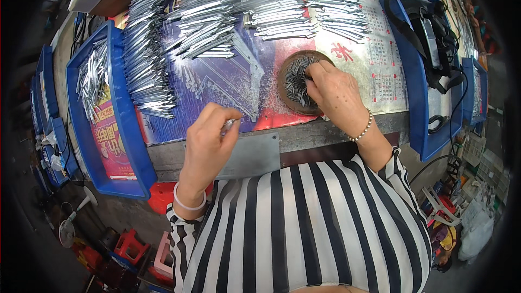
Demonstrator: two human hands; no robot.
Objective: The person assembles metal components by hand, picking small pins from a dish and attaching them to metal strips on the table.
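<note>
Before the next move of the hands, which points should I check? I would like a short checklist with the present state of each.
1. Left hand grips a small metal piece: ok.
2. Right hand reaches the round dish of small metal pins: ok.
3. A pin is pinched between the right fingertips: cannot tell.
4. Dish sits fully on the table: ok.
5. Rows of metal strips lie clear of both hands: ok.

The stacked strips (217, 16) on the bench are bright, shiny metal, as are the small pins (297, 81) heaped in a round, matt brown dish (290, 106). The side trays (122, 125) are smooth blue plastic, and glossy printed paper (374, 59) covers the worktop.
</note>
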